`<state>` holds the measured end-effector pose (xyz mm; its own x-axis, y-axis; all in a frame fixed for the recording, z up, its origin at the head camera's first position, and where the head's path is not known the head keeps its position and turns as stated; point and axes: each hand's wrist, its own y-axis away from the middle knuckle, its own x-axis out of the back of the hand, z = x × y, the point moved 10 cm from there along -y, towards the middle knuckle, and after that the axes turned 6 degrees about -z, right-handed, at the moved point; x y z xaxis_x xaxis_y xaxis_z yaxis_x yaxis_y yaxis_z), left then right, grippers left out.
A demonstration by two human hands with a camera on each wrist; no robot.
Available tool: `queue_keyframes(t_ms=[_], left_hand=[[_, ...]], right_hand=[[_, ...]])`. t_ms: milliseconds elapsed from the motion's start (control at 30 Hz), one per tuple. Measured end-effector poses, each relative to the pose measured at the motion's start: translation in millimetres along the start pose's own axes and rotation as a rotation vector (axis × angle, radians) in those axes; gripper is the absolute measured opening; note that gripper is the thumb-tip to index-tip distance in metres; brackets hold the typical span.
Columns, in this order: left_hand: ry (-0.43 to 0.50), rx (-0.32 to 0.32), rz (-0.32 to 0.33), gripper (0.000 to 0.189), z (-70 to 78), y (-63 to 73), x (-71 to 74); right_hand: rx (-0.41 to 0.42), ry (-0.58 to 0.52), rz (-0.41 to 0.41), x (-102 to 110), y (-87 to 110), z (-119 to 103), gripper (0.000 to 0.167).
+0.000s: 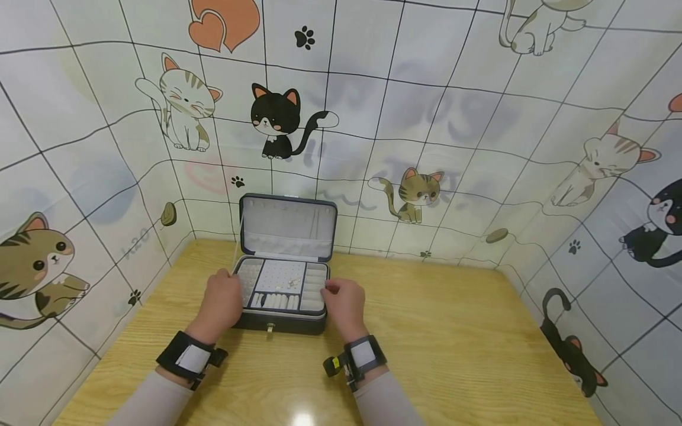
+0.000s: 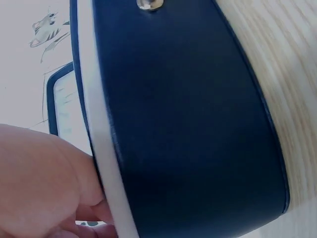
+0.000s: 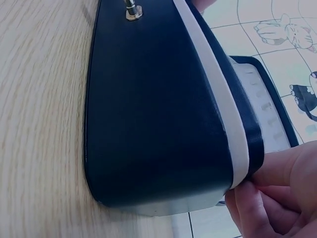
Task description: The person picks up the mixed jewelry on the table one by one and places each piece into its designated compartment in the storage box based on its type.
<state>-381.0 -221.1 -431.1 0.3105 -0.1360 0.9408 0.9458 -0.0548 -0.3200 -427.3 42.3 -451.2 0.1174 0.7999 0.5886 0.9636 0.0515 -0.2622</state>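
Note:
A dark navy jewelry box (image 1: 298, 324) stands on the table with its lid (image 1: 288, 225) raised. Its upper tray (image 1: 314, 290) has light compartments, ring rolls (image 1: 282, 302) and a perforated panel (image 1: 274, 275) bearing a few tiny pieces. My left hand (image 1: 224, 296) grips the tray's left edge; its fingertips are partly hidden. At the opposite edge, my right hand (image 1: 346, 302) pinches the tray rim between thumb and curled fingers. In the right wrist view, the dark tray rim (image 3: 246, 129) sits above the box's pale inner lip (image 3: 218, 89).
A metal clasp (image 1: 270, 328) is on the box's front. Around the wooden table (image 1: 426, 337) hangs a white grid-patterned cloth (image 1: 362, 142) with cartoon cats, close behind the lid. A thin strap (image 1: 237, 239) joins lid and box at the left.

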Motion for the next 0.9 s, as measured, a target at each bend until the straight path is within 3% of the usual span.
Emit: queue_keyframes(t_ms=[133, 533, 900], left_hand=[[-0.039, -0.039, 0.043, 0.011, 6.5, 0.3, 1.1], [-0.052, -0.049, 0.071, 0.011, 8.8, 2.5, 3.3], [-0.067, -0.018, 0.013, 0.015, 7.0, 2.7, 0.0]], right_hand=[[0.018, 0.034, 0.008, 0.3, -0.5, -1.2, 0.014], [-0.008, 0.052, -0.022, -2.3, -2.1, 1.0, 0.012], [-0.012, 0.024, -0.027, -2.6, -1.6, 1.9, 0.011]])
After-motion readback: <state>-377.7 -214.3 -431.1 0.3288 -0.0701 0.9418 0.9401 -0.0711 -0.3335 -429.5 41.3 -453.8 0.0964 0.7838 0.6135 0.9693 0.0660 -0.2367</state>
